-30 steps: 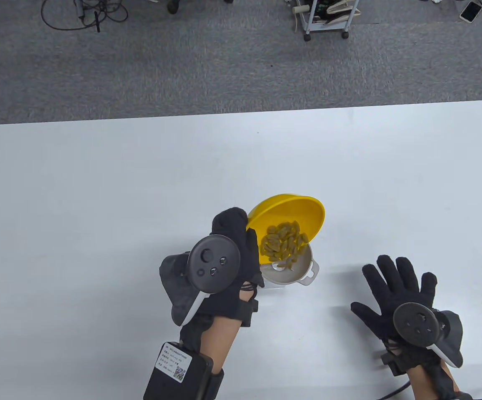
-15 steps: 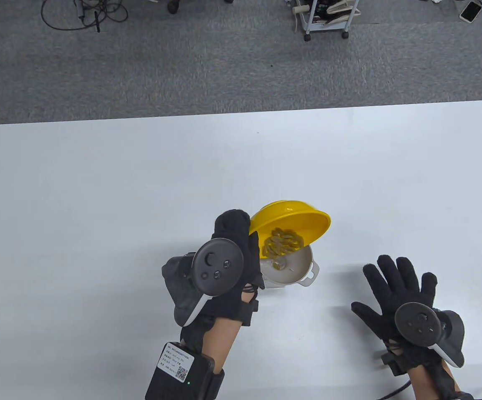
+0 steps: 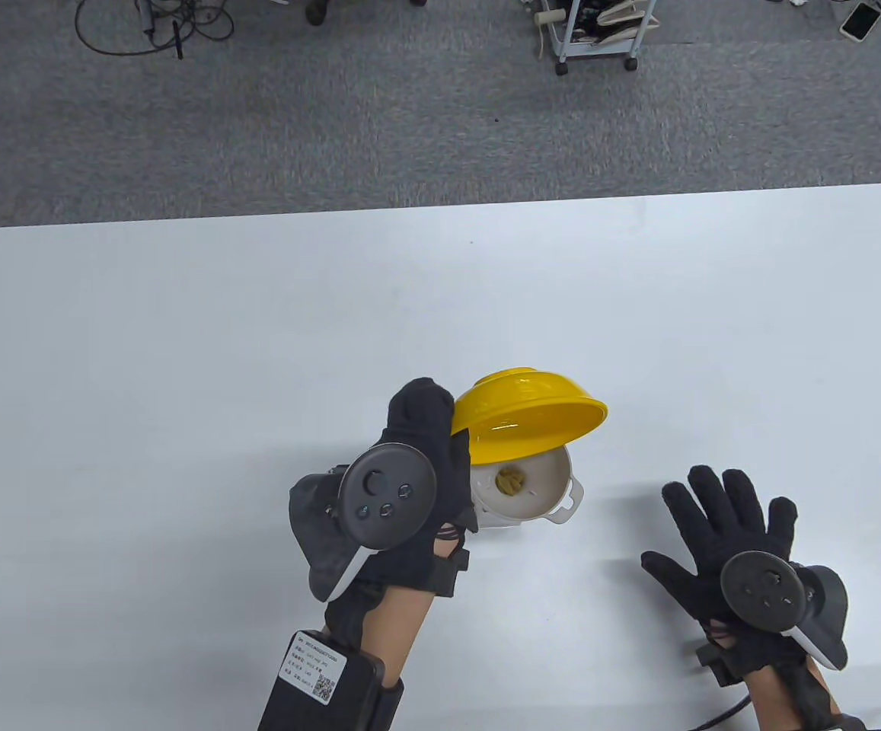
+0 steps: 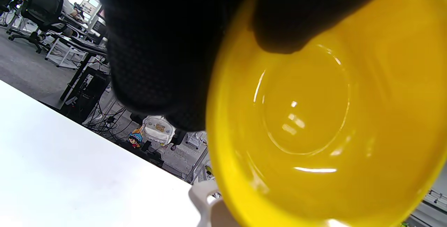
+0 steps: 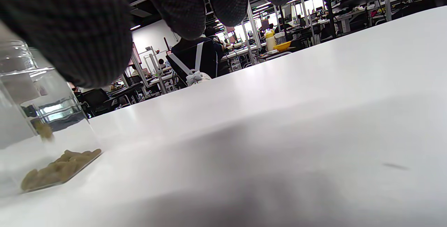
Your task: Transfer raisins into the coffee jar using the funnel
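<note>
A small clump of raisins (image 3: 511, 480) sits in the throat of the white funnel (image 3: 543, 487), near the middle of the table's near edge; more raisins (image 5: 59, 169) lie on the bottom of the clear coffee jar (image 5: 31, 115) under it, with 1 caught partway down. The funnel's loop handle points toward the right edge. Above it the yellow bowl (image 3: 528, 415) is tipped steeply, rim over the funnel mouth — its inside (image 4: 314, 122) shows bare and glossy in the left wrist view. The left hand (image 3: 417, 472) grips the bowl's left rim, thumb inside the bowl, fingers behind it. The right hand (image 3: 722, 533) rests flat on the white table (image 3: 181, 343), fingers spread and holding nothing, well apart from the funnel toward the near right corner. A black pack on the left forearm carries a white label (image 3: 317, 674) with a QR code — its print is too small to read.
</note>
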